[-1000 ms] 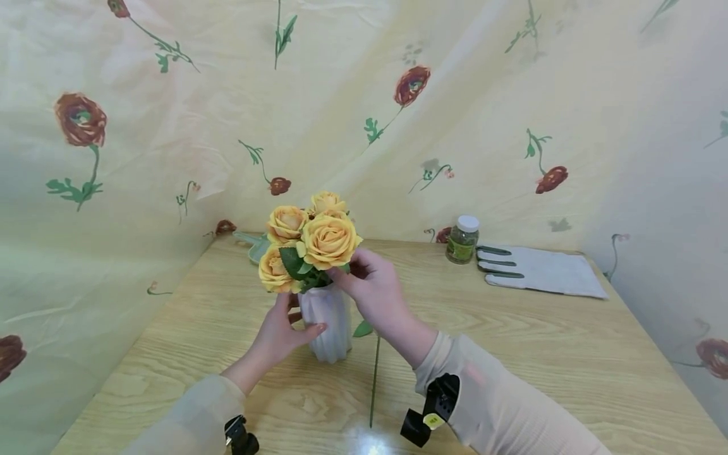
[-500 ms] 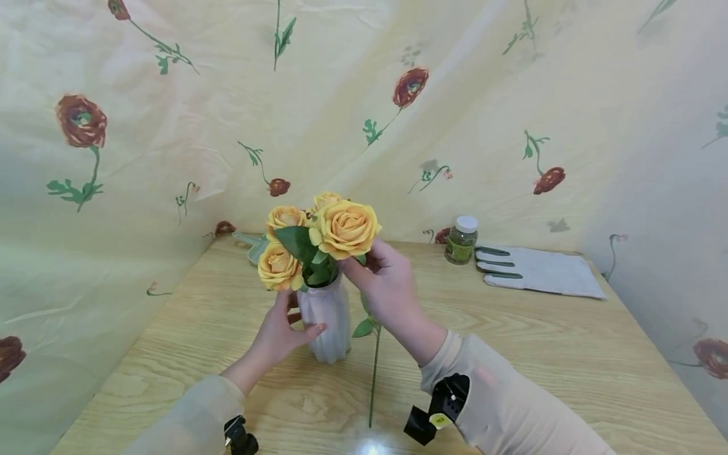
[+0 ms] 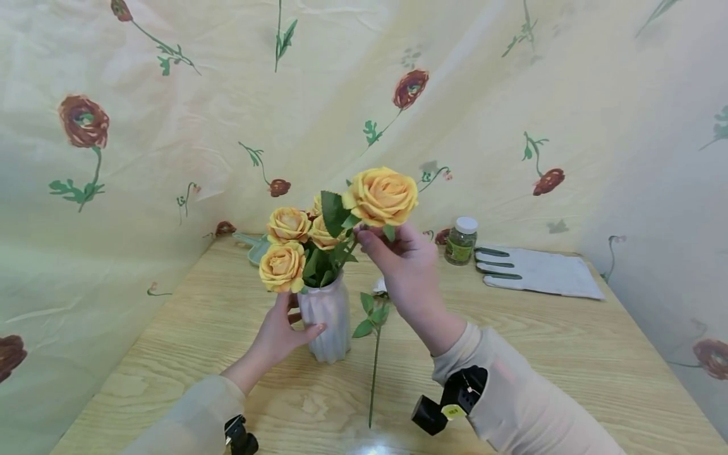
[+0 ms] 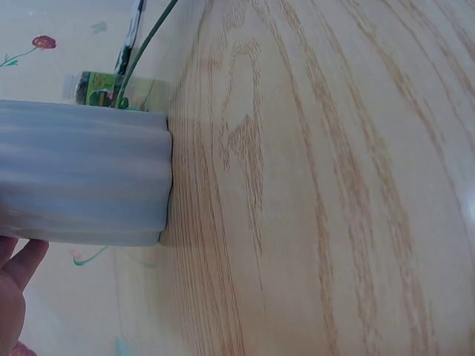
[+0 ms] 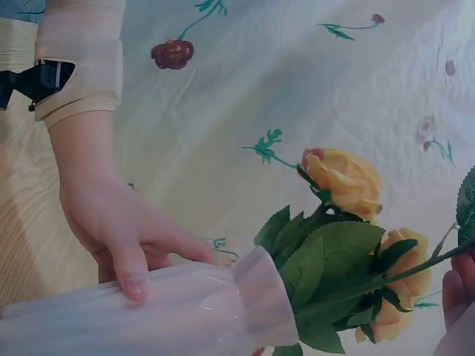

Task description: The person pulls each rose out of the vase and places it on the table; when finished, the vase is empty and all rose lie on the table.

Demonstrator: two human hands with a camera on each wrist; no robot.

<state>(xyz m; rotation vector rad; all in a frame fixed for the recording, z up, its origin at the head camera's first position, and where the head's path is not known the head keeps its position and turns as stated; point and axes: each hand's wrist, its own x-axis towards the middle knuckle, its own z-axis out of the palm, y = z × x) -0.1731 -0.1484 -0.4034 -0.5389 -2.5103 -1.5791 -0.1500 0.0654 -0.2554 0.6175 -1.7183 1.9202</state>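
A white ribbed vase [image 3: 328, 325] stands upright on the wooden table, with several yellow roses [image 3: 282, 265] and green leaves in it. My left hand [image 3: 287, 330] holds the vase from its left side, thumb across the front; the left wrist view shows its fingertips [image 4: 26, 261] against the vase wall. Above and right of the opening, my right hand [image 3: 412, 275] pinches the stem of one larger yellow rose [image 3: 382, 196] just under its bloom. In the right wrist view that rose's stem [image 5: 419, 267] slants down toward the vase mouth; its lower end is hidden among leaves.
A single white flower [image 3: 379, 287] with a leafy green stem lies right of the vase. Farther back are a white-lidded jar [image 3: 462, 241], a grey-white glove [image 3: 543, 273] and a pale green object [image 3: 258, 250] partly behind the roses. Flower-printed cloth hangs behind the table [image 3: 512, 366].
My right hand has moved up and to the right, drawing the larger rose partly out of the bunch. The white flower on the table has come into view. My left hand stays on the vase.
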